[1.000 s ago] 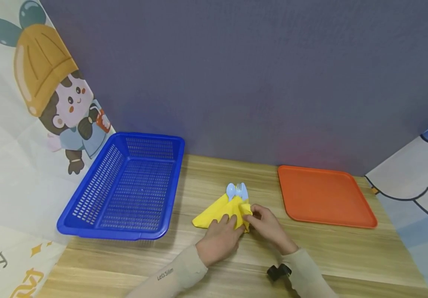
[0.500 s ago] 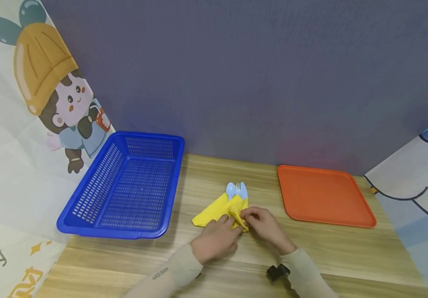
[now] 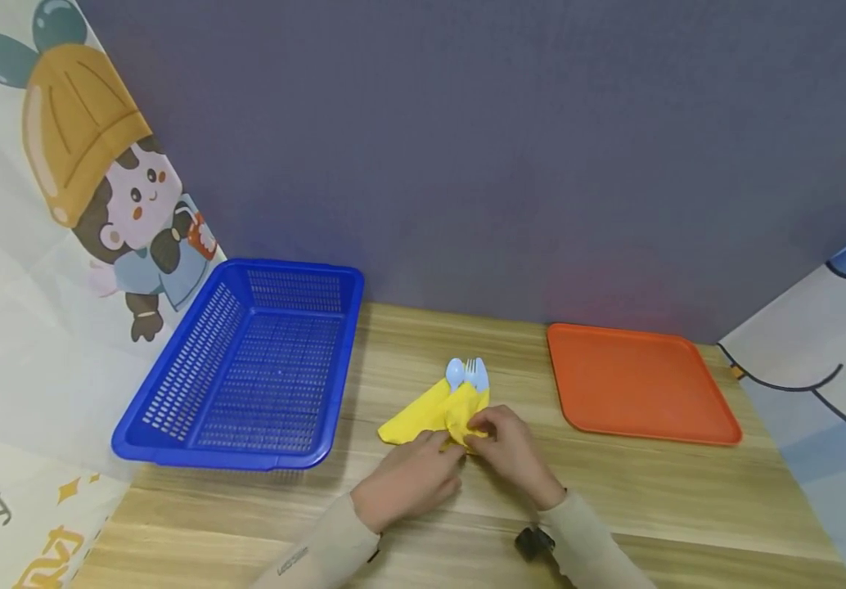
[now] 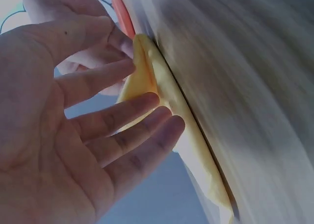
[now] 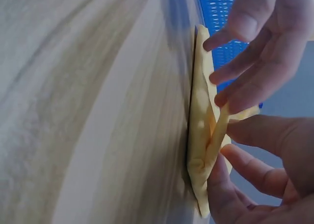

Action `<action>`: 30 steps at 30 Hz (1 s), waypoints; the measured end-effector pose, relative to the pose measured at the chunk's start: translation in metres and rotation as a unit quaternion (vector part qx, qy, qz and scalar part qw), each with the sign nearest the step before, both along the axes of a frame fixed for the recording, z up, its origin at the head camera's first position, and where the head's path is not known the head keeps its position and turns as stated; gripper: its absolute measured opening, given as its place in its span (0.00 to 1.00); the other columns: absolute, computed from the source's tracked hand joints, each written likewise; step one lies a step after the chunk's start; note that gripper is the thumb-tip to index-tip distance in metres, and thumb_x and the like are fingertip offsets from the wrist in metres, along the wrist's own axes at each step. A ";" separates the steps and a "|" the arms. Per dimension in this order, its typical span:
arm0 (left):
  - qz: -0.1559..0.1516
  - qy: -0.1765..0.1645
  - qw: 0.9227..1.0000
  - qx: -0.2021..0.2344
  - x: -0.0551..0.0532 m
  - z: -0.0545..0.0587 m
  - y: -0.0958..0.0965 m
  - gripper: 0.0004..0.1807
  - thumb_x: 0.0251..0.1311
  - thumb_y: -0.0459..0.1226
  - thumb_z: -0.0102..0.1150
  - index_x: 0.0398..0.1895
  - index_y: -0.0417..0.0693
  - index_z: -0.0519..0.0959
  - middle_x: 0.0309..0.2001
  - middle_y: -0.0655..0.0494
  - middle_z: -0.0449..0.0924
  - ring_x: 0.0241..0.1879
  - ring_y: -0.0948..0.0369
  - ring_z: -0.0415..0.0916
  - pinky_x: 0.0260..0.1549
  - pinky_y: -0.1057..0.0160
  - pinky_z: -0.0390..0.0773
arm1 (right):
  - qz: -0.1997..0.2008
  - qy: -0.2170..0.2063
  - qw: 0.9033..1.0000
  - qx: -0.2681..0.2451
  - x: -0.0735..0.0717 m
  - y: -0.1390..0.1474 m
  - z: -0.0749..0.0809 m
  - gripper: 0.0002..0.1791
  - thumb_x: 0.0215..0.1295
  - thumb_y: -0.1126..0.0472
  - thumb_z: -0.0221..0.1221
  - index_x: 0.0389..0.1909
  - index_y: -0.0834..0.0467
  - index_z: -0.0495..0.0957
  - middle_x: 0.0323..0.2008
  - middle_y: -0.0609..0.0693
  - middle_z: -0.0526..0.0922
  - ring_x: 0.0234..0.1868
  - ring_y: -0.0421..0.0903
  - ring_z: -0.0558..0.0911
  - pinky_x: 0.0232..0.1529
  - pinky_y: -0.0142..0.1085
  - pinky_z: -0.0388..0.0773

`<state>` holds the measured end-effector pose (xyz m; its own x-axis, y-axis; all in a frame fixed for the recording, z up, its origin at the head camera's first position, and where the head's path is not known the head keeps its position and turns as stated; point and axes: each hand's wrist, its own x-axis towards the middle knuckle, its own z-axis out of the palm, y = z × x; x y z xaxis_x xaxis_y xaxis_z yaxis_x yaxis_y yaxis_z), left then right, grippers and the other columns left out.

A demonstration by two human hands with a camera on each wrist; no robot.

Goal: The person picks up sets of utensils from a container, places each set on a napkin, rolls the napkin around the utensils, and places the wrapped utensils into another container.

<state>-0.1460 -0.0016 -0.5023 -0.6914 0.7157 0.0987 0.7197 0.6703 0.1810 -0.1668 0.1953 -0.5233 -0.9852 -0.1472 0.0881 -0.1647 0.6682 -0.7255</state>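
A yellow cloth napkin (image 3: 417, 415) lies folded on the wooden table, its left corner pointing outward. Out of its top edge stick a light blue spoon (image 3: 455, 372), fork (image 3: 470, 372) and knife (image 3: 483, 376); their lower parts are hidden in the cloth. My left hand (image 3: 411, 474) rests its fingertips along the napkin's near edge, and in the left wrist view those fingers (image 4: 125, 113) are spread and nearly straight. With thumb and forefinger my right hand (image 3: 515, 454) pinches a raised fold at the napkin's right side, seen close up in the right wrist view as a ridge of cloth (image 5: 218, 136).
To the left stands a blue perforated plastic basket (image 3: 348, 360) with nothing in it. A flat orange tray (image 3: 644, 384) lies at the right, near the grey back panel (image 3: 467, 164). A small black device (image 3: 533, 542) sits at my right wrist.
My right hand has drawn the napkin's right flap leftward and over, toward the left hand. The left hand has slid slightly left and nearer me. The cutlery stays in place.
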 end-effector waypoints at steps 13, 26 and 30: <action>0.086 -0.012 0.996 -0.030 -0.001 -0.002 -0.018 0.19 0.64 0.47 0.61 0.55 0.51 0.83 0.37 0.52 0.73 0.33 0.58 0.67 0.18 0.65 0.67 | 0.016 0.065 0.991 0.116 0.002 -0.015 0.001 0.11 0.54 0.66 0.73 0.34 0.60 0.81 0.36 0.52 0.75 0.33 0.44 0.73 0.32 0.35 0.76; 0.168 0.003 0.985 -0.041 0.000 -0.005 -0.027 0.21 0.62 0.50 0.63 0.54 0.50 0.81 0.45 0.41 0.75 0.44 0.47 0.73 0.35 0.50 0.79 | 0.125 0.148 0.950 0.246 0.006 -0.025 0.004 0.14 0.64 0.69 0.62 0.47 0.54 0.86 0.46 0.63 0.77 0.40 0.58 0.74 0.40 0.44 0.76; 0.205 -0.006 0.978 -0.030 0.001 -0.005 -0.030 0.24 0.63 0.48 0.62 0.57 0.45 0.78 0.45 0.38 0.75 0.43 0.44 0.74 0.33 0.49 0.79 | 0.142 0.149 0.942 0.267 0.005 -0.027 0.005 0.13 0.63 0.69 0.63 0.47 0.54 0.86 0.46 0.64 0.77 0.40 0.58 0.73 0.40 0.44 0.74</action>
<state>-0.1450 -0.0311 -0.5071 -0.9228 0.3813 0.0557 0.3854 0.9122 0.1389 -0.1616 0.1684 -0.5180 -0.8429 -0.5024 0.1928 -0.5346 0.8228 -0.1928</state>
